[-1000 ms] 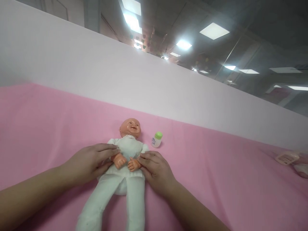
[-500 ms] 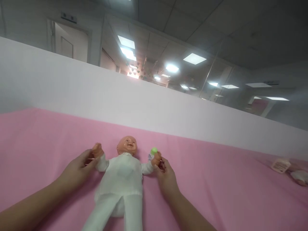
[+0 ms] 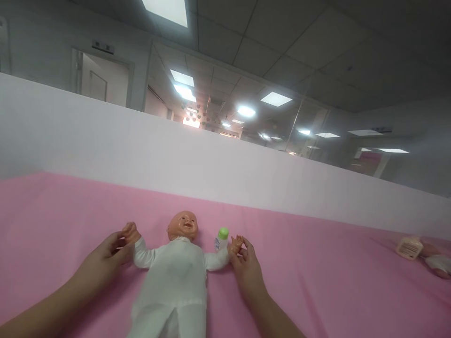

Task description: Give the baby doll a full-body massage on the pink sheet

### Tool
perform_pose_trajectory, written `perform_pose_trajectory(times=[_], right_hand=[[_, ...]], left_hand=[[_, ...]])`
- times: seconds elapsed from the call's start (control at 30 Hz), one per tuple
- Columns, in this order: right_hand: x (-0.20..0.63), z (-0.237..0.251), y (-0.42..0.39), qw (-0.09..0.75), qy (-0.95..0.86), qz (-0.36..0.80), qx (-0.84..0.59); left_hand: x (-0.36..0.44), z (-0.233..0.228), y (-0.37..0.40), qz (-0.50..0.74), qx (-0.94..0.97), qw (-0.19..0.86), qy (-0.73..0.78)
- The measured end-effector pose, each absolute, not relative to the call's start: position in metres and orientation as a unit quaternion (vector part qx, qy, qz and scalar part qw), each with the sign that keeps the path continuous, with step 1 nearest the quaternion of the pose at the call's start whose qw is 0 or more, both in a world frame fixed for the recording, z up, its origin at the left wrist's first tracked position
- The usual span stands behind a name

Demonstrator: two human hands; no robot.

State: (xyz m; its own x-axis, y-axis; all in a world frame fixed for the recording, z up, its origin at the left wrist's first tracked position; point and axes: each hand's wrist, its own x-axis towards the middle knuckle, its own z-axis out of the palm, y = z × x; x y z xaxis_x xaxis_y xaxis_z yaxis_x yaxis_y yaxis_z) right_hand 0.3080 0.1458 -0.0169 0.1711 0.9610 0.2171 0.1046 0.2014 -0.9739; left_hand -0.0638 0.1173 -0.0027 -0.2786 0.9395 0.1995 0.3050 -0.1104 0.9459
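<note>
Pink worktop [image 3: 317,281] fills the lower frame. Doll [image 3: 176,277] in white lies face up at lower centre, arms spread. My left hand [image 3: 105,263] has its fingers pinched on the doll's wrist at left; my right hand [image 3: 246,270] grips the other wrist. Small green-capped bottle [image 3: 221,238] stands just beside the doll's head, right of centre.

no text can be read; the small white plastic bottle with a green cap [image 3: 221,238], just beside the right hand [image 3: 248,270], bears a blurred label.
</note>
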Motion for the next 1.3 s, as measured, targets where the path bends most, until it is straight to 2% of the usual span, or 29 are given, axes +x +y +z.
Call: perform_pose_trajectory(times=[0.1,0.17,0.27,0.4,0.63,0.83,0.93,1.07,1.17,1.3], right_hand=[[0.294,-0.015,0.131,0.536,-0.617,0.316,-0.482],[0.285,-0.015,0.121,0.499,-0.685,0.256,-0.465],[0.274,-0.016,0.111,0.44,-0.786,0.155,-0.406],[0.27,-0.016,0.111,0.382,-0.858,0.097,-0.328],[0.271,-0.029,0.122,0.367,-0.889,0.037,-0.271],[0.271,-0.019,0.116,0.374,-0.859,0.109,-0.331],[0.277,-0.015,0.117,0.421,-0.789,0.18,-0.409],[0.292,-0.015,0.132,0.525,-0.634,0.327,-0.465],[0.306,-0.019,0.148,0.586,-0.511,0.402,-0.483],[0.322,-0.024,0.159,0.576,-0.419,0.491,-0.501]], left_hand=[[-0.044,0.007,0.102,0.51,0.555,0.308,0.581],[-0.035,0.007,0.096,0.468,0.614,0.277,0.571],[-0.034,-0.004,0.096,0.394,0.745,0.161,0.514],[-0.041,-0.017,0.101,0.343,0.819,0.036,0.459],[-0.035,0.001,0.095,0.301,0.845,0.043,0.44],[-0.031,0.005,0.093,0.358,0.807,0.1,0.46],[-0.031,0.01,0.093,0.413,0.715,0.216,0.521],[-0.044,0.008,0.105,0.518,0.539,0.372,0.551],[-0.062,-0.001,0.119,0.581,0.422,0.428,0.549],[-0.077,-0.009,0.129,0.579,0.358,0.462,0.568]])
